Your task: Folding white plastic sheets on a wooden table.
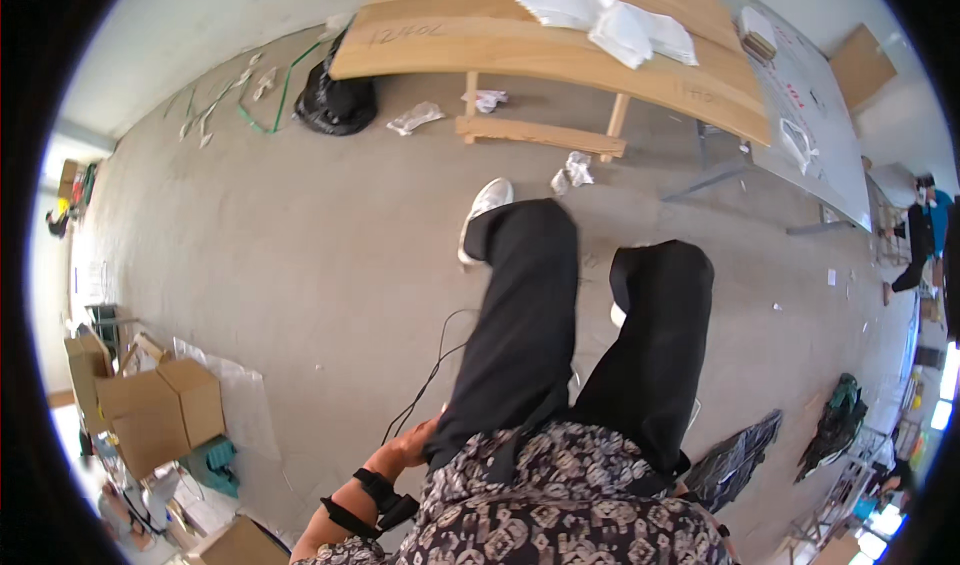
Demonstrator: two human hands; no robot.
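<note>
Grey floor (300, 255), pale wooden table (430, 40) ahead. Bare left hand (424, 439) against black cloth trousers (528, 315) at left hip, legs stretching forward-right; can't tell its grip. Right hand hidden.

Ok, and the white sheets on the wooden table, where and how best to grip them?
Probably pinch the middle flap of the white sheets from the near side: it juts toward the near edge of the wooden table, and the sheets lie low and spread.
</note>
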